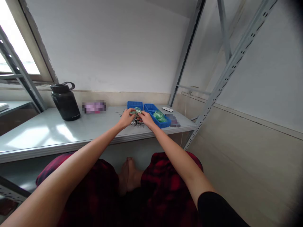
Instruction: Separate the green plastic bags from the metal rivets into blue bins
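Observation:
Above a pile of small metal pieces [137, 122] on the grey shelf top, my left hand [127, 117] and my right hand [146, 119] come close together. Between their fingertips is a small green and white plastic packet [138, 110], with both hands closed on it. Just right of my right hand stands a blue bin [163, 124] holding green plastic packets [159, 116]. Two more blue bins, one at the back [134, 105] and one beside it [149, 107], sit behind the hands.
A black bottle [66, 102] stands at the left of the shelf top [94, 126]. A blurred pink item [94, 107] lies near the wall. At right are a white flat object [167, 109], a blurred dark item [173, 120] and a metal shelf post [213, 97].

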Motion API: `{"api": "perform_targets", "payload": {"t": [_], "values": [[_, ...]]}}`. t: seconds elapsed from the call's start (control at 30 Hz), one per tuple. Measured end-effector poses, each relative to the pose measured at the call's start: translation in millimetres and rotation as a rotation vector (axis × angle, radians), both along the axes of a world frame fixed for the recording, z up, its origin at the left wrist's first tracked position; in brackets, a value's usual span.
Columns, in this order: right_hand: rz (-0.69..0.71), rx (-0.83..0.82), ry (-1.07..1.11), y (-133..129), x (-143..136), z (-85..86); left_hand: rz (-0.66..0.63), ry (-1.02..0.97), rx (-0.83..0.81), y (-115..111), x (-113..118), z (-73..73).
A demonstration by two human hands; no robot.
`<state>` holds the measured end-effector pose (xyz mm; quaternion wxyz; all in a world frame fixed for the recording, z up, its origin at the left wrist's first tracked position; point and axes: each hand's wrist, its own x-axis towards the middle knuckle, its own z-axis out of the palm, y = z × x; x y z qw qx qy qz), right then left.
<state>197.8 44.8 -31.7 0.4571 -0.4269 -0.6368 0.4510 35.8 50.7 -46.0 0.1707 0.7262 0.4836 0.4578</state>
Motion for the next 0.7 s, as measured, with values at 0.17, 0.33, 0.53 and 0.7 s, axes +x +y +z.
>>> {"api": "perform_targets", "payload": {"t": [0.17, 0.33, 0.53, 0.7], "values": [[0.020, -0.007, -0.079, 3, 2, 2.1, 0.079, -0.129, -0.133, -1, -1, 5.9], [-0.005, -0.026, -0.095, 6, 0, -2.2, 0.081, -0.116, -0.180, -8, 0, 15.0], [-0.017, 0.053, -0.222, 6, 3, -2.6, 0.106, -0.059, -0.103, -8, 0, 11.8], [-0.179, 0.417, -0.534, 1, 8, -2.0, 0.184, 0.017, -0.002, -5, -2, 11.3]]}}
